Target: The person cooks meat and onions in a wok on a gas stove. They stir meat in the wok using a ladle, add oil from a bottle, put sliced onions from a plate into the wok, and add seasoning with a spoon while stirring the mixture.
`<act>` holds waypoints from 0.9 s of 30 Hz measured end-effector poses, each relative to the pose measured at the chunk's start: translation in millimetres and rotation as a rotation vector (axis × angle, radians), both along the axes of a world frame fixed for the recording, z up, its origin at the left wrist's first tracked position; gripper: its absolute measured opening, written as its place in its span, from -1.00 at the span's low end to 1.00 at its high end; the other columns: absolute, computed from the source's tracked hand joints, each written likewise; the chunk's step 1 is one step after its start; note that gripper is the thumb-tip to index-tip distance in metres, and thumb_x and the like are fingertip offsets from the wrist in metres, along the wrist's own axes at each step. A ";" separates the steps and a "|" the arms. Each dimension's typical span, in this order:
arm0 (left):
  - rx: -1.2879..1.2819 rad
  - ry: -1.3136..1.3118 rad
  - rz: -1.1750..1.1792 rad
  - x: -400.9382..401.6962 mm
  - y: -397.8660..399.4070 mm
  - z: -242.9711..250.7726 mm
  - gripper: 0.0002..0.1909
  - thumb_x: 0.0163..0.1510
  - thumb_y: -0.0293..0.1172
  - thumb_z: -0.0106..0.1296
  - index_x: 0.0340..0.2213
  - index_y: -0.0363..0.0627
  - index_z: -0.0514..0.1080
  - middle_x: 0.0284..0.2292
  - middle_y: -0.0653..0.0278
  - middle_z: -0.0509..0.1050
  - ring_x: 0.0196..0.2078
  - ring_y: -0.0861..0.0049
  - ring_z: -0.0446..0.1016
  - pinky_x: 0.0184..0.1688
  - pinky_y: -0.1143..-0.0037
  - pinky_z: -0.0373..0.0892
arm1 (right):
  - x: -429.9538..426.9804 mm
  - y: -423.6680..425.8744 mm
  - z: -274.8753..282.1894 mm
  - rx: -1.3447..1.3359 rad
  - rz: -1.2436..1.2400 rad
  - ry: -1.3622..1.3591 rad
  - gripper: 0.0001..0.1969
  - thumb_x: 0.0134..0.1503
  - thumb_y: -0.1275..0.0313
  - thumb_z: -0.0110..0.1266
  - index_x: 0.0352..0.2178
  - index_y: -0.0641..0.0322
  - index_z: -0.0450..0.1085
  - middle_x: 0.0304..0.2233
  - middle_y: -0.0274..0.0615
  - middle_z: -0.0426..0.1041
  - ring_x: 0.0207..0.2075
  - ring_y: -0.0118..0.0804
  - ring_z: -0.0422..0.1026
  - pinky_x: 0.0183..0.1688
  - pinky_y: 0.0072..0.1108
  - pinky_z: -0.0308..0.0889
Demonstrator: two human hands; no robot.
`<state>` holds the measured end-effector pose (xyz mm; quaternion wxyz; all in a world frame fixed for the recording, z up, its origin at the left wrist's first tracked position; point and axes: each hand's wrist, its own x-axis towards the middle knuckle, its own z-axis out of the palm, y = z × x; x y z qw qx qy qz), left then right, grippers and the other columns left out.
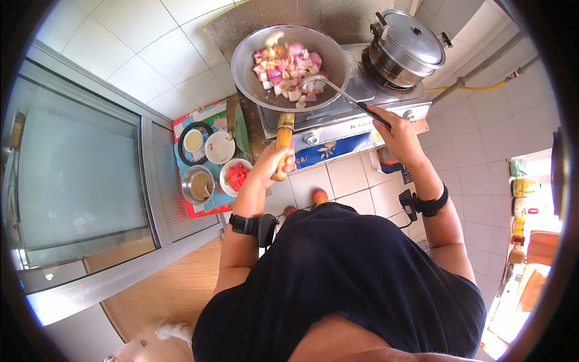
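Observation:
My left hand (273, 162) is closed around the bamboo handle (284, 135) of a metal wok (332, 97) over the left side of the gas stove. In my right hand (398, 135) is the black handle of a metal ladle (339, 90), its bowl inside the wok against the food. The wok holds chopped pink and white onion pieces (294, 72), with some browned bits among them. A few pieces at the far side are blurred. The wok's underside and the burner below it are hidden.
A lidded steel pot (400, 54) stands on the right burner of the gas stove (348, 126). Left of the wok, a low surface holds white bowls (220, 148), a bowl of chopped red food (236, 176) and a steel bowl of liquid with a spoon (198, 185). A glass sliding door (81, 163) is farther left.

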<state>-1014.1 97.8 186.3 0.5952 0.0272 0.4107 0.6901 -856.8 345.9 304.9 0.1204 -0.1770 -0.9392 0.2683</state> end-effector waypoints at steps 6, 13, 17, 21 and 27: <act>0.051 -0.081 0.023 -4.0 5.8 -16.5 -0.88 -0.02 -0.45 -0.08 -0.39 -0.13 0.23 -0.67 0.46 0.22 -0.72 0.74 0.15 -0.50 0.65 0.22 | -32.1 6.8 -2.7 -0.014 -0.119 -0.002 -0.69 0.09 0.39 -0.04 -0.10 0.15 0.34 -0.31 0.08 0.45 -0.29 0.09 0.43 -0.25 -0.40 0.33; 0.028 -0.075 -0.001 -8.7 12.9 -18.8 -0.85 -0.03 -0.41 -0.07 -0.37 -0.13 0.25 -0.67 0.50 0.22 -0.73 0.80 0.15 -0.40 0.64 0.27 | -114.2 53.5 -86.6 0.075 -0.232 0.014 -0.65 0.06 0.32 -0.01 -0.10 0.17 0.35 -0.35 0.11 0.46 -0.31 0.14 0.43 -0.26 -0.35 0.33; 0.024 -0.102 0.024 -13.3 11.0 -24.5 -0.84 -0.03 -0.40 -0.08 -0.37 -0.13 0.25 -0.67 0.50 0.23 -0.72 0.80 0.15 -0.39 0.64 0.27 | -116.4 49.7 -68.1 -0.482 -0.120 -0.131 -0.64 0.07 0.33 -0.02 -0.11 0.26 0.35 -0.41 0.02 0.48 -0.44 -0.11 0.46 -0.34 -0.42 0.31; -0.008 -0.076 0.015 -11.9 13.0 -18.4 -0.84 -0.03 -0.39 -0.08 -0.37 -0.12 0.24 -0.66 0.52 0.22 -0.72 0.80 0.15 -0.37 0.64 0.27 | -133.5 51.3 -79.8 -0.315 -0.038 0.080 -0.65 0.10 0.37 -0.02 -0.08 0.26 0.33 -0.55 -0.33 0.38 -0.56 -0.52 0.27 -0.49 -0.65 0.20; 0.004 -0.055 0.005 -17.8 14.6 -20.0 -0.82 -0.04 -0.37 -0.07 -0.36 -0.12 0.24 -0.67 0.53 0.23 -0.72 0.81 0.15 -0.35 0.64 0.26 | -150.4 40.8 -66.1 -0.021 0.073 -0.031 -0.65 0.05 0.35 0.02 -0.09 0.14 0.35 -0.38 0.08 0.46 -0.43 -0.18 0.43 -0.29 -0.51 0.32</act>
